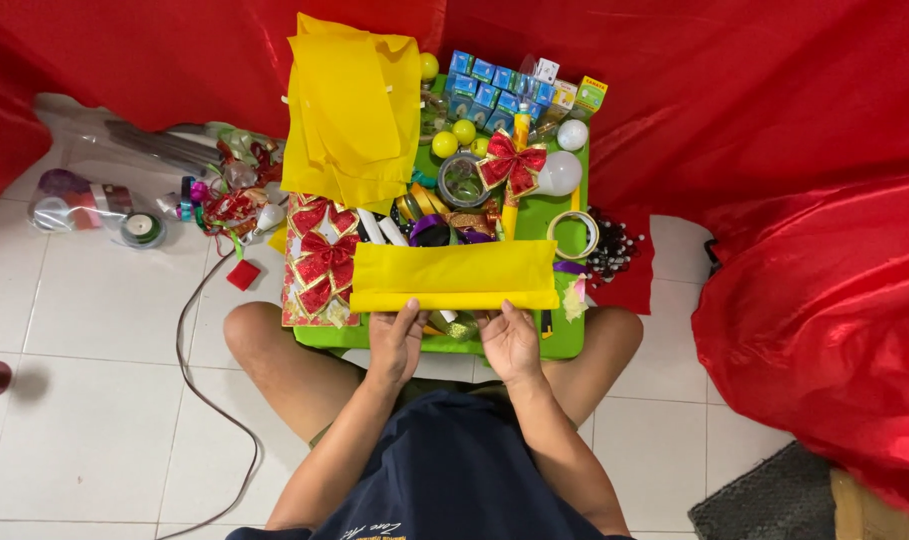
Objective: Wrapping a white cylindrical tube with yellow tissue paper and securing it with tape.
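- My left hand (395,343) and right hand (511,343) each pinch the near edge of the folded yellow paper (454,275), fingers closed on it.
- The paper lies across the front of the green table (564,335), just beside a red bow (324,258).

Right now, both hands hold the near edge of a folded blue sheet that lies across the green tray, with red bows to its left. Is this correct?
Not quite: the sheet is yellow, not blue. The head view shows the left hand and right hand holding the near edge of a folded yellow sheet lying across the green tray, with red bows to its left.
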